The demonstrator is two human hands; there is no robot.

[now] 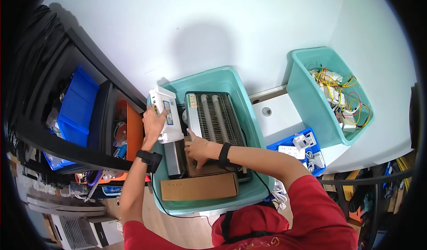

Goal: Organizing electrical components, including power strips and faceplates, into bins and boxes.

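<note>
My left hand (153,121) grips a white plastic device (171,128) with yellow ports and a label, raised at the left side of a teal bin (251,129). My right hand (195,148) is inside that bin, fingers apart, touching brown cardboard (194,169) beside a dark-and-silver narrow object (172,158). A heater-like appliance with a wire grille (215,114) lies to its right in the bin. A long cardboard box (198,187) lies across the bin's near end.
A black shelving unit (44,134) with a blue tray (78,107) and orange bin (133,141) stands at left. At right are a teal bin of cables (302,116) and a blue tray of adapters (318,161) on a white surface (275,125). A wall (267,18) rises behind.
</note>
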